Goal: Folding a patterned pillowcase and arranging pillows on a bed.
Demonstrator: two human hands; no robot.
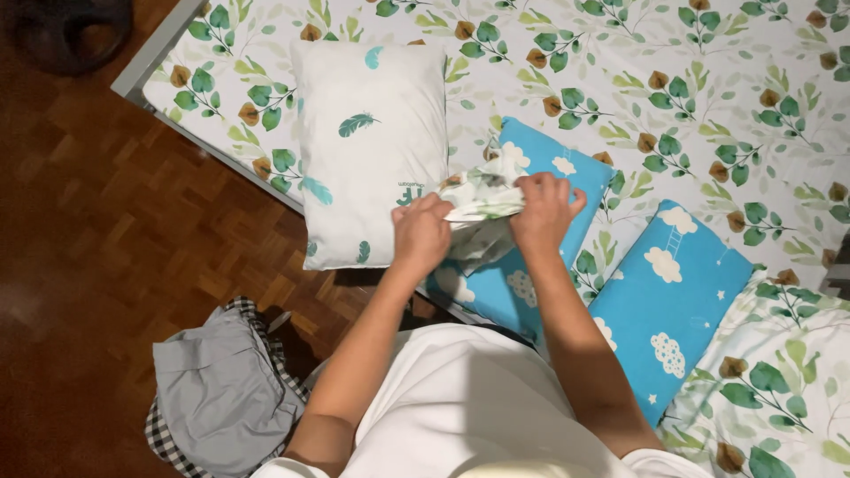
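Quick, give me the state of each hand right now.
Left hand: closed, gripping the leaf-print cloth.
Right hand: closed on the same cloth.

left hand (421, 232) curling shut, knuckles up, fingers pinching; right hand (542, 211) closing likewise, just beside it | both forearms reaching forward, bare, elbows bent, converging

The person wears a plain white short-sleeved top of smooth, soft fabric, seen from above; it fills the lower middle of the view and shows no print, buttons or seams apart from gentle folds. Its sleeves end near the shoulders, so both forearms are bare down to the wrists. The left hand (421, 235) and the right hand (542, 212) are bare too: no gloves, rings, watch or bracelet can be seen.
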